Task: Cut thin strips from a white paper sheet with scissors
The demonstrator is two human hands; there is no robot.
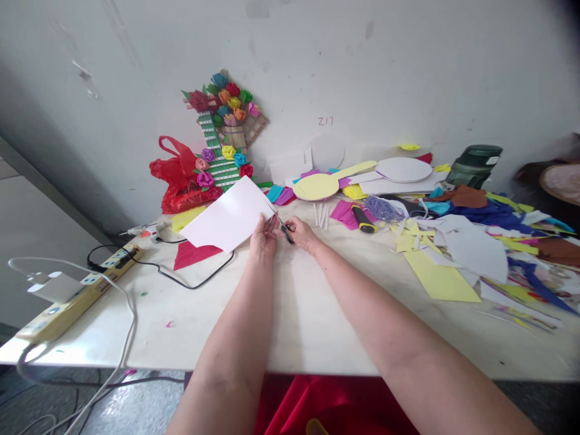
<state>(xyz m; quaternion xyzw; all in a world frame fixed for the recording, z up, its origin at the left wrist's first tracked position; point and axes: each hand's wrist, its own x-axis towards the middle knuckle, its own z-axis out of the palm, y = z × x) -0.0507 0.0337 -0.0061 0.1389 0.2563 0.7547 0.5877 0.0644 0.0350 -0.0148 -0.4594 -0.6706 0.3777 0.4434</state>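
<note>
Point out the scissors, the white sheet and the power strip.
Scissors [287, 233]: head view, on the black handle.
White sheet [229, 217]: head view, middle of its face.
Power strip [85, 296]: head view, on its long side.

The right hand [301, 234] covers part of the scissors [287, 233], and where their thin blades meet the white sheet [229, 216] is too small to tell whether paper lies between them. Some fingers of the left hand [264, 240] are hard to make out. The sheet hides part of the red paper [193, 256] on the table [326, 326]. What the red bag [174, 175] holds cannot be seen. Toward the right, the scraps [475, 248] overlap and blur together, while a dark, rounded object [534, 181] is cut off by the edge. The bottom edge crops the red cloth [344, 405].
</note>
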